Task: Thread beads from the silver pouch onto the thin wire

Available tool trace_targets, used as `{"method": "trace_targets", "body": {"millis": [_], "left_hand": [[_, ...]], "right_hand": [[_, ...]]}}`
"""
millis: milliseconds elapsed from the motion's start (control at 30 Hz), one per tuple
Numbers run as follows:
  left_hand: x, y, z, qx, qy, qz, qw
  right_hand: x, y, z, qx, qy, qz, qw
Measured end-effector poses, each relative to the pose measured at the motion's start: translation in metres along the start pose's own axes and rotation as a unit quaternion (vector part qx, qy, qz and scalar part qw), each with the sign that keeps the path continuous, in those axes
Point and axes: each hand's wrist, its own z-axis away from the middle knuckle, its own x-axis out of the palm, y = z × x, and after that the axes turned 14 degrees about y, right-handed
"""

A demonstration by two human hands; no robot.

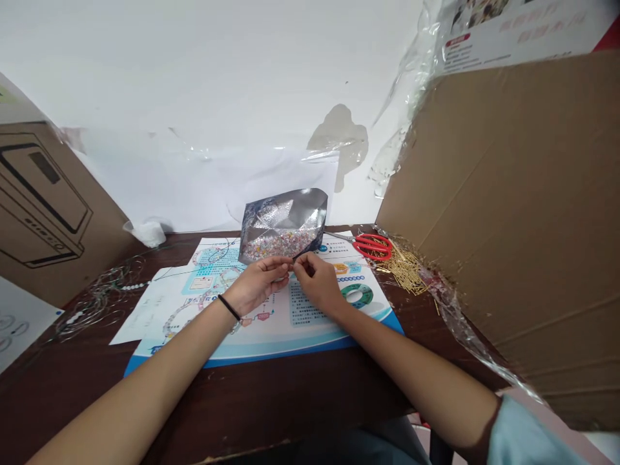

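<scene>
My left hand point(261, 283), with a black band at the wrist, is closed in a pinch over the printed sheet point(285, 342). A thin dark cord point(186, 274) runs in from the left and reaches its fingers. Right beside it, my right hand point(317, 281) is also closed, its thumb and forefinger pinched together and meeting the left fingertips. What lies between the right fingers is too small to make out. Just behind both hands leans a silver pouch point(283, 226), with many small multicoloured beads showing through its front.
Red-handled scissors point(372, 247) and a pile of gold-coloured pins point(407, 268) lie to the right. Tangled clear line point(104, 294) with white beads lies at left. Cardboard panels point(508, 194) stand on both sides, and a white wall point(217, 84) rises behind.
</scene>
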Motion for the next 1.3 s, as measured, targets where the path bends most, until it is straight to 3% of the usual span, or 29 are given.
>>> {"method": "trace_targets", "body": {"millis": [333, 733, 1300], "left_hand": [[-0.002, -0.0015, -0.0027, 0.0, -0.023, 0.018, 1.0], [0.0013, 0.0, 0.0004, -0.002, 0.011, 0.017, 1.0], [-0.0032, -0.0025, -0.0022, 0.013, -0.026, 0.009, 1.0]], "right_hand": [[-0.0009, -0.0042, -0.0005, 0.006, 0.007, -0.013, 1.0], [-0.0002, -0.0028, 0.0009, -0.007, 0.009, -0.024, 1.0], [0.0007, -0.0028, 0.0008, -0.007, 0.004, -0.022, 1.0]]}}
